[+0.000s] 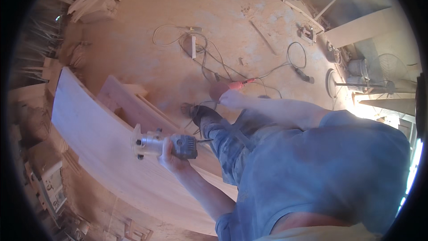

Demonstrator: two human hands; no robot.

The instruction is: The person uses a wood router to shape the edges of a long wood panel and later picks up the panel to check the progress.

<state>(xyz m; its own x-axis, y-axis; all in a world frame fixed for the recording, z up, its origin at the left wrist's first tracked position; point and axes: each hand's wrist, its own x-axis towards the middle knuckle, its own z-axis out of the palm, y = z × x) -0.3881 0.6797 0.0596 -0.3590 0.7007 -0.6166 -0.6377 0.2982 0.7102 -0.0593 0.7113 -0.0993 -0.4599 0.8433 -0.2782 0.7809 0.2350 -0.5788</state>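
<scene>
My left hand (168,154) is wrapped round a trim router (178,145) with a silver base and a dark motor housing. The router is held sideways above a long, pale curved wooden panel (102,125). A cord runs from its back end toward my legs. Stretched forward past my knees, my right hand (229,99) is closed at the edge of a round reddish disc (218,91). A red power tool body (240,84) shows just beyond that hand. Whether the disc is fixed to this tool is hard to tell, as the fingers partly cover the join.
Several cables (205,53) loop across the dusty floor, near a black plug (304,76). A second panel (138,102) lies beside the first. At the right stand a fan (390,73) and buckets (358,68). A hand-held machine (306,33) rests farther off. Scrap wood (100,6) is piled at the upper left.
</scene>
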